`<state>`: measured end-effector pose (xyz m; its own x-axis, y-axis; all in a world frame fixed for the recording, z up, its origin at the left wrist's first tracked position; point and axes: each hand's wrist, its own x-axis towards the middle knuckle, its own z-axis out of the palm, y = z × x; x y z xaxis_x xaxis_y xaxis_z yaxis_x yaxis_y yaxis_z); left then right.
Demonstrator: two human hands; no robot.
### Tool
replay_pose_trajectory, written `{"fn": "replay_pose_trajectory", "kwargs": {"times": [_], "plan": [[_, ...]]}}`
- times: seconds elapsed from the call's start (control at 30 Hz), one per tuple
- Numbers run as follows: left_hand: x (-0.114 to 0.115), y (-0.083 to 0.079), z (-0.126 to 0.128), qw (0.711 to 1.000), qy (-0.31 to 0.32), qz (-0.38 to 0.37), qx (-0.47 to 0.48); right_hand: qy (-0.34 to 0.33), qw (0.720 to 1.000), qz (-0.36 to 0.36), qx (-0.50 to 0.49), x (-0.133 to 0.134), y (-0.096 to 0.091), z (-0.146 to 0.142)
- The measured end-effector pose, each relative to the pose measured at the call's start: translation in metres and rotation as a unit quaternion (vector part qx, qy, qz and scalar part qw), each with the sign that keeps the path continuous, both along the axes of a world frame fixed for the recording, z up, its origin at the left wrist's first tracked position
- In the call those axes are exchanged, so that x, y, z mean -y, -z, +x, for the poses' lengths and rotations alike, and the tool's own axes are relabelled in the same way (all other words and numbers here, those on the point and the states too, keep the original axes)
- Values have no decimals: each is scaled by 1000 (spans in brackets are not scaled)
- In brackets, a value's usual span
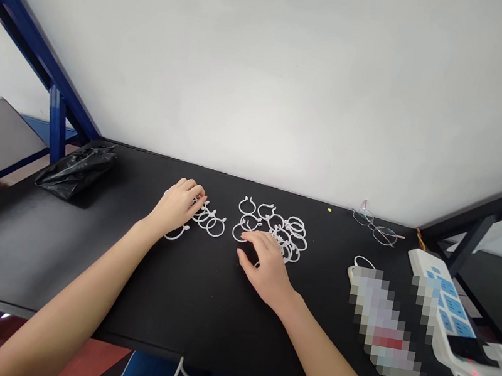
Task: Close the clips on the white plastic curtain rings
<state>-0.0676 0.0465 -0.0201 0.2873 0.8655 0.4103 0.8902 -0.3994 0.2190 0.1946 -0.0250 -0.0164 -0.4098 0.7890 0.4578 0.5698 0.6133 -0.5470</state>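
Two groups of white plastic rings lie on a black table [196, 294]. My left hand [178, 205] rests curled over the small left group of rings [212, 222], its fingertips pinched on one ring. My right hand [267, 264] lies palm down with fingers stretched out, the fingertips touching the near edge of the larger right pile of rings [285, 226]. One ring [175, 234] pokes out under my left wrist.
A crumpled black plastic bag [76, 170] lies at the left back. Eyeglasses [375, 228] sit at the right back by the white wall. A white power strip [445, 304] and a blurred device [382, 323] occupy the right side. Blue shelf posts [57, 125] stand left.
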Motion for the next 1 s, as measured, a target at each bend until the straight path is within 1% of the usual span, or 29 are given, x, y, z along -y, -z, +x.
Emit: {"fn": "replay_pose_trajectory", "kwargs": {"times": [0.1, 0.17, 0.3, 0.4, 0.5, 0.63, 0.77, 1.0], "plan": [[2, -4, 3, 999, 9, 27, 23, 5, 1000, -4, 25, 0, 1, 1], [5, -8, 7, 996, 19, 62, 55, 7, 999, -12, 29, 0, 2, 1], [14, -17, 18, 980, 38, 147, 125, 11, 999, -27, 21, 1, 5, 1], [21, -19, 29, 972, 61, 177, 145, 14, 999, -28, 16, 1, 7, 1], [27, -18, 40, 969, 101, 172, 144, 19, 999, -35, 19, 0, 8, 0], [35, -17, 55, 969, 158, 139, 128, 15, 999, -36, 23, 0, 10, 0], [41, -17, 64, 969, 176, 112, 133, 2, 999, -26, 29, 0, 10, 1], [45, -16, 68, 968, 193, 73, 140, 0, 1000, -15, 23, 1, 5, 1]]}}
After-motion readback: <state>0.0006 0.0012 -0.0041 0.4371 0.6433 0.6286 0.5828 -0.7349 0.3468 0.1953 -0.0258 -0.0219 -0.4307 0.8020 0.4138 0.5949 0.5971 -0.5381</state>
